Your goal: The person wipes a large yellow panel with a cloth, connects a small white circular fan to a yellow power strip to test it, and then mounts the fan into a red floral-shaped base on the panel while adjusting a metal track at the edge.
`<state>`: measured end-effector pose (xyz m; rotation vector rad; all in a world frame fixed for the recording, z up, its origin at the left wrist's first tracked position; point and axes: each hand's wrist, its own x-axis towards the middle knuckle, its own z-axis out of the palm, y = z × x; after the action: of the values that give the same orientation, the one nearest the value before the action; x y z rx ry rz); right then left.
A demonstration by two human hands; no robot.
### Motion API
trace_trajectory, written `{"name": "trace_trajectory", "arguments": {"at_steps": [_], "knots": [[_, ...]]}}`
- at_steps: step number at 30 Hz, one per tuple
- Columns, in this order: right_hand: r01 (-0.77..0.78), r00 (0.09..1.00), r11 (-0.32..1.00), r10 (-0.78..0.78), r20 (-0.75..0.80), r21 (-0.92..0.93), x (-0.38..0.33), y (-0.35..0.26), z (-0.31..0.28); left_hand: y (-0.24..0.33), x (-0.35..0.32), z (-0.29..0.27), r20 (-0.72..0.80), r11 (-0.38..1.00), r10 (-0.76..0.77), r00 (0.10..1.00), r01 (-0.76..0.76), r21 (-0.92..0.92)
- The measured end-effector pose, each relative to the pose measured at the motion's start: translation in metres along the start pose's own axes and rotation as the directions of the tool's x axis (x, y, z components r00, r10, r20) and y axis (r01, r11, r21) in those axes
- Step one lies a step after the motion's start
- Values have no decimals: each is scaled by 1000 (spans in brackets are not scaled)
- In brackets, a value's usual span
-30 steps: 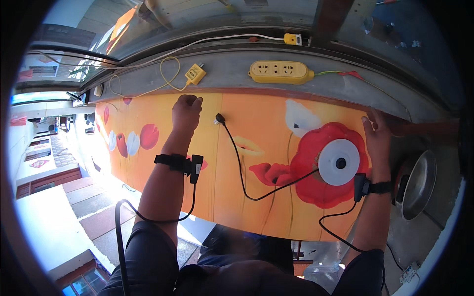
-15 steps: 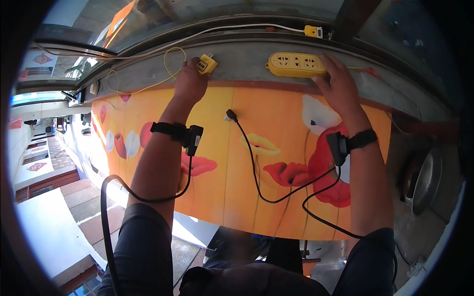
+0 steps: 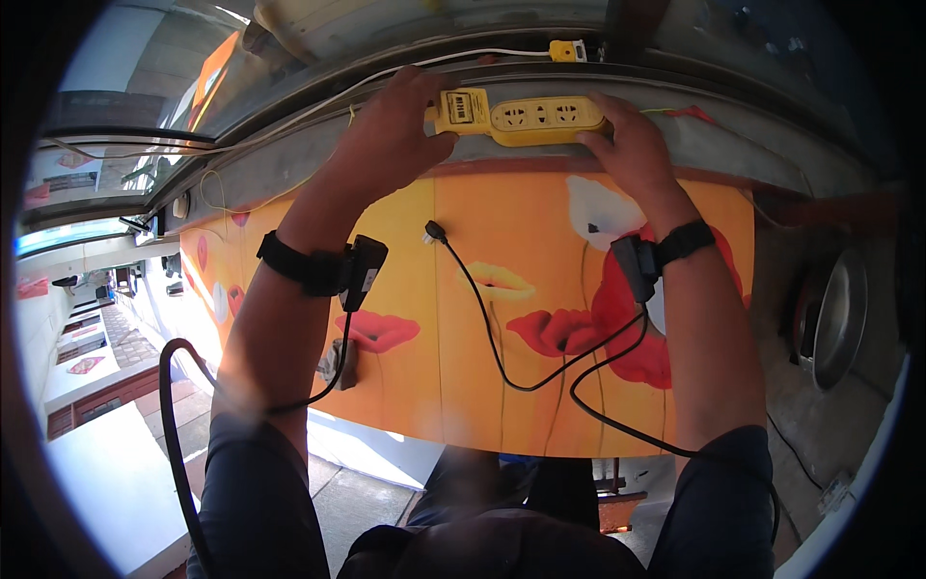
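Observation:
At the far edge of the table, my left hand [image 3: 395, 130] is closed on the left side of a square yellow plug [image 3: 464, 111] with a dark window on its face. Its prongs are hidden now. The plug sits against the left end of a yellow power strip [image 3: 548, 118] with several sockets in a row; whether it overlaps the strip is hard to tell. My right hand [image 3: 627, 140] grips the strip's right end between thumb and fingers. On the table below lies a black-corded plug [image 3: 435, 233] with its pins out, apart from both hands.
The table wears an orange flowered cover [image 3: 473, 386]. A grey ledge [image 3: 280, 169] under the window carries a white cable ending in a yellow socket [image 3: 567, 51]. A grey block-like object [image 3: 340, 365] lies by my left forearm. A metal pan [image 3: 839, 323] stands at the right.
My left hand has carried the yellow plug rightward to the strip's left end. My right hand has moved slightly left with the strip and closed on its end.

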<state>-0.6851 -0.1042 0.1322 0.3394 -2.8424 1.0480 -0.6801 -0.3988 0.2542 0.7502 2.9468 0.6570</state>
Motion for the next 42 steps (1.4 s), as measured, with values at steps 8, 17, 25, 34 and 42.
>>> {"name": "trace_trajectory", "arguments": {"at_steps": [8,17,25,34,42], "knots": [[13,997,1000,-13,-76,0,1,3,6,34,55,29,80,993,99,992,-104,53],[-7,996,1000,9,-90,28,1,4,7,45,86,38,193,964,152,969,-189,189],[-42,999,999,41,-30,-10,1,-4,-1,61,109,36,328,953,112,938,-194,231],[-58,998,998,58,-19,-5,2,-5,-3,68,117,32,361,951,98,927,-193,240],[-50,998,999,49,-26,-19,2,-2,0,50,118,29,344,975,49,938,-120,189]]}}
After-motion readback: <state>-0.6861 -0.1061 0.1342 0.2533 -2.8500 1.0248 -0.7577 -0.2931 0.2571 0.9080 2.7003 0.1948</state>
